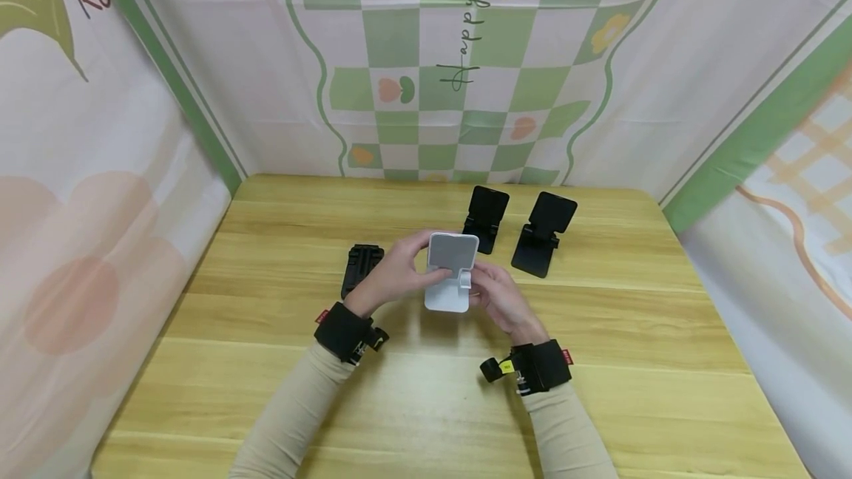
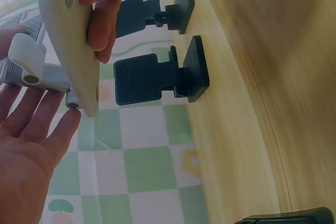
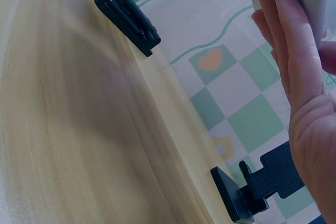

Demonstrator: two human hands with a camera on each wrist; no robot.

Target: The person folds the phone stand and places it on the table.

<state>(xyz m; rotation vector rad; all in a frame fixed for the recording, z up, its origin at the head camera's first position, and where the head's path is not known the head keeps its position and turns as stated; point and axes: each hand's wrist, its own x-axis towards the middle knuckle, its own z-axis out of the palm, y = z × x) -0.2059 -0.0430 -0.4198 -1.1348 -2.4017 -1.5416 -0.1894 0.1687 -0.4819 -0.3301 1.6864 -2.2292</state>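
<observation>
Left hand [image 1: 401, 272] clamped on white plastic folding stand with grey rectangular pad [image 1: 447, 297]: thumb across front, fingers behind. Right hand [image 1: 501, 296] also clamped on it, fingers along underside of base. Stand unfolded, held above yellowish wood-grain table [image 1: 426, 412], between both hands. Folded black plastic stand [image 1: 360, 265] lies left of grip, just beside left hand. Two unfolded black plastic stands, nearer one [image 1: 487, 214] just beyond grip, other [image 1: 543, 233] farther right, near each other. Black wrist straps behind both hands.

2 beige sleeves [image 1: 296, 409], 2 black wristbands [image 1: 342, 331] with small red tags [image 1: 567, 357]
</observation>
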